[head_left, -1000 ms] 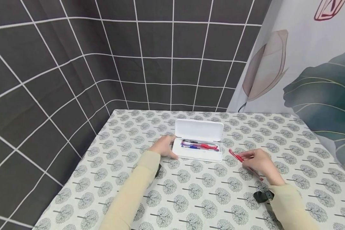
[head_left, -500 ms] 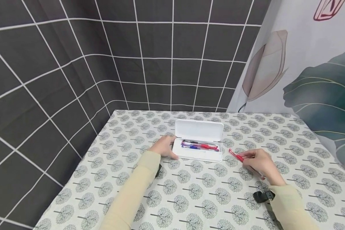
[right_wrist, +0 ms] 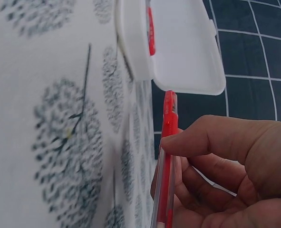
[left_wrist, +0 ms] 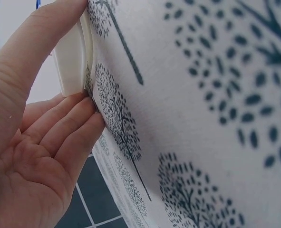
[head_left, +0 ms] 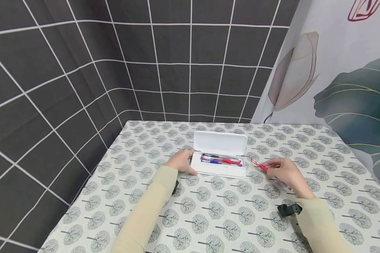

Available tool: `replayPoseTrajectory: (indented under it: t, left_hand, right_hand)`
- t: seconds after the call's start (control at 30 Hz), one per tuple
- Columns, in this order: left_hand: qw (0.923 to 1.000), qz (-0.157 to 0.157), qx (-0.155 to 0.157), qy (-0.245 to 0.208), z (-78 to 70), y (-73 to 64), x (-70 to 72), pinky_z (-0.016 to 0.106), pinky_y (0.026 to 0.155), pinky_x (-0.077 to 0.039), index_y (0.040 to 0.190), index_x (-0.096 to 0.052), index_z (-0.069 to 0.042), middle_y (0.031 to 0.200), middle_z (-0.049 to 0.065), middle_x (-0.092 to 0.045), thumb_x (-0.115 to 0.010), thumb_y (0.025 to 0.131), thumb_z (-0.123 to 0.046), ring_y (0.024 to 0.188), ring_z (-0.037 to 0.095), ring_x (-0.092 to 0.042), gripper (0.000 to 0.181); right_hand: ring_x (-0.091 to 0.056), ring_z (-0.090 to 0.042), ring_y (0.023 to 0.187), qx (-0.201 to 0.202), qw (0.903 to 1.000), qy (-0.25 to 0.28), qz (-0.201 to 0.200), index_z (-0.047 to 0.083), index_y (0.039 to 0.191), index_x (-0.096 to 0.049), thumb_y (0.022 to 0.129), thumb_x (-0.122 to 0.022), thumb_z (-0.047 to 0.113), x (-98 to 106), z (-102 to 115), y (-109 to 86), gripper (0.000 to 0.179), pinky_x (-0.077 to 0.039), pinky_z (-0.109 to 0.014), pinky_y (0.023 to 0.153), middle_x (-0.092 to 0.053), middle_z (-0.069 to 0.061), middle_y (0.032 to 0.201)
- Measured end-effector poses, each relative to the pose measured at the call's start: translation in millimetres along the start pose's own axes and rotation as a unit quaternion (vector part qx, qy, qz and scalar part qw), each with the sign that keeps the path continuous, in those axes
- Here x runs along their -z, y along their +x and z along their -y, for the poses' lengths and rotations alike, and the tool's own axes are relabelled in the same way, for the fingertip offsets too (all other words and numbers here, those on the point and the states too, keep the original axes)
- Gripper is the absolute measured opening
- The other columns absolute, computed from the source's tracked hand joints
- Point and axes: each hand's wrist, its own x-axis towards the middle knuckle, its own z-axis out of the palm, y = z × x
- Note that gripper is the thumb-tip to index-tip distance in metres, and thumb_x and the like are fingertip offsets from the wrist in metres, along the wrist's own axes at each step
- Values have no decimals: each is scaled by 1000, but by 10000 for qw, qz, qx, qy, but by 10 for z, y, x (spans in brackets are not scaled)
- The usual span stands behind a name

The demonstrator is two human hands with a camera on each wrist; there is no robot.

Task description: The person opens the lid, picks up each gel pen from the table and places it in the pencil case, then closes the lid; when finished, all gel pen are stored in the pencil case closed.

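A white pencil case [head_left: 216, 171] lies open on the table, its lid [head_left: 220, 143] raised at the back. Inside the case are several pens [head_left: 220, 161] with blue, red and dark parts. My left hand [head_left: 180, 161] holds the case's left end, thumb at the front and fingers behind; the left wrist view shows the fingers against the case wall [left_wrist: 70, 71]. To the right of the case, my right hand [head_left: 283, 173] pinches a red pen [right_wrist: 169, 128] with a clear barrel between thumb and fingers. The pen's red end points toward the case, apart from it.
A white cloth with a tree print [head_left: 209, 211] covers the table. Behind and to the left hangs a dark curtain [head_left: 174, 77] with white grid lines. A pale curtain with leaf patterns [head_left: 361, 102] hangs at the right. Black straps [head_left: 289, 209] sit at the wrists.
My right hand has risen slightly with the red pen, which has shifted a little up and left toward the case. The left hand and the pencil case stay in place.
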Motion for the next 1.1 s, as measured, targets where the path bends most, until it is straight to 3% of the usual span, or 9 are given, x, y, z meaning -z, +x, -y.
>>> replayPoseTrajectory:
  t: [0.17,0.27,0.47,0.83,1.1]
  left_hand:
    - [10000,16,-12,-65,-7,0,2,42,114,-38,144,-47,-7,143,10,-54,-94,57,-29,131,28,-51,102]
    - [10000,14,-13,-40,-5,1,3,42,114,-38,144,-47,-7,143,10,-54,-94,57,-29,131,28,-51,101]
    - [10000,0,4,-79,-2,-4,7,41,115,-37,145,-45,-6,144,11,-52,-94,57,-29,133,28,-49,103]
    - [9999,15,79,-109,-45,-28,21,41,116,-36,146,-42,-5,146,12,-51,-94,58,-28,135,29,-47,105]
    - [9999,14,74,-108,-59,-45,15,42,116,-35,146,-43,-5,146,12,-51,-94,58,-28,135,29,-47,104]
  right_hand:
    - [-58,-20,79,138,9999,0,57,6,117,-69,80,-68,11,3,64,17,37,-47,-29,60,-70,-10,102]
    - [-59,-19,85,336,9994,-62,24,5,116,-69,81,-70,12,-5,110,42,36,-47,-27,69,-70,-11,103]
    - [-61,-19,89,552,9984,103,19,3,115,-69,81,-71,11,-26,188,104,35,-48,-27,75,-70,-14,107]
    - [-61,-21,92,541,9985,35,109,10,113,-71,79,-76,18,-96,326,198,35,-45,-32,81,-71,-11,109]
    - [-59,-20,87,744,9969,151,199,3,115,-70,76,-71,8,-169,431,277,39,-49,-29,74,-69,-12,104]
